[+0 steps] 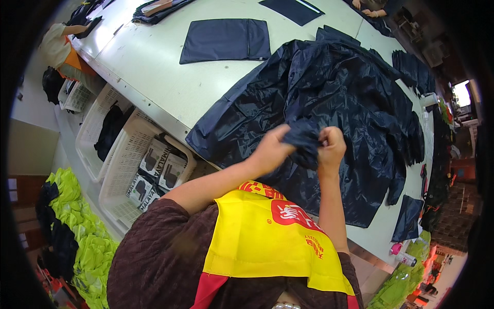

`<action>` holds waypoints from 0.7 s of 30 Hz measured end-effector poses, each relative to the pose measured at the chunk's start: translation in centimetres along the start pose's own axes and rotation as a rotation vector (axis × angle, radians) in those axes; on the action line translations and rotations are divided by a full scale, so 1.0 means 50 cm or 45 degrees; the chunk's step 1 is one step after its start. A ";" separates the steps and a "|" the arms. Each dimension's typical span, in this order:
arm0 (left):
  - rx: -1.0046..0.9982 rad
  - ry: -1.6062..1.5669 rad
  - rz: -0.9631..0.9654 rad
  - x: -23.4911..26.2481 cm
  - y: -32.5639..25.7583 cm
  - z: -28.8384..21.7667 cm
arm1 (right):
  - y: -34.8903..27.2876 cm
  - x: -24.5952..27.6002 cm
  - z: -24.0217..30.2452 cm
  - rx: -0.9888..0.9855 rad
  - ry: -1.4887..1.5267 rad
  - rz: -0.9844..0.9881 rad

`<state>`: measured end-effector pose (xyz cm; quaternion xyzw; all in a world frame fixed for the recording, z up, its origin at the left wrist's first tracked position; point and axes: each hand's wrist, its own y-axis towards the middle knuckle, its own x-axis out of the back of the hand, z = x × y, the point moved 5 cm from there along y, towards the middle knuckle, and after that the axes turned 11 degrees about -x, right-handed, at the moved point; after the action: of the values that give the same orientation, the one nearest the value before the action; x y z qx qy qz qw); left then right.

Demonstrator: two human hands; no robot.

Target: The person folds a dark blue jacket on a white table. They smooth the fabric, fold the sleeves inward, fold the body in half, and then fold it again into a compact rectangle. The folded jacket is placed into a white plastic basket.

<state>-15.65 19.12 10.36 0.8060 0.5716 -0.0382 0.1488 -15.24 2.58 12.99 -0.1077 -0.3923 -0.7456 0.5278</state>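
Over the shiny dark garment on our desk, our left hand and right hand grasp bunched cloth; gripping both sides evenly should prevent slipping.

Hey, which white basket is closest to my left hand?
The front basket, with black-and-white packets. It sits nearest your left hand; the basket behind holds black cloth, and the third is farthest.

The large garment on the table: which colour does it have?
The garment is shiny dark navy; head view.
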 end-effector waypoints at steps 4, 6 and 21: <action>-0.385 0.491 0.283 -0.033 -0.011 -0.029 | 0.015 0.024 -0.003 0.173 -0.061 -0.240; -0.715 0.570 0.038 0.018 0.013 -0.045 | -0.022 0.012 0.057 0.019 0.355 -0.117; -0.488 0.896 -0.176 0.127 0.040 0.029 | -0.135 0.018 0.085 -0.069 -0.048 0.226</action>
<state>-11.46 23.89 7.90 0.6872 0.6372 0.3375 0.0888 -22.57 5.83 13.15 -0.1702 -0.3706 -0.7041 0.5813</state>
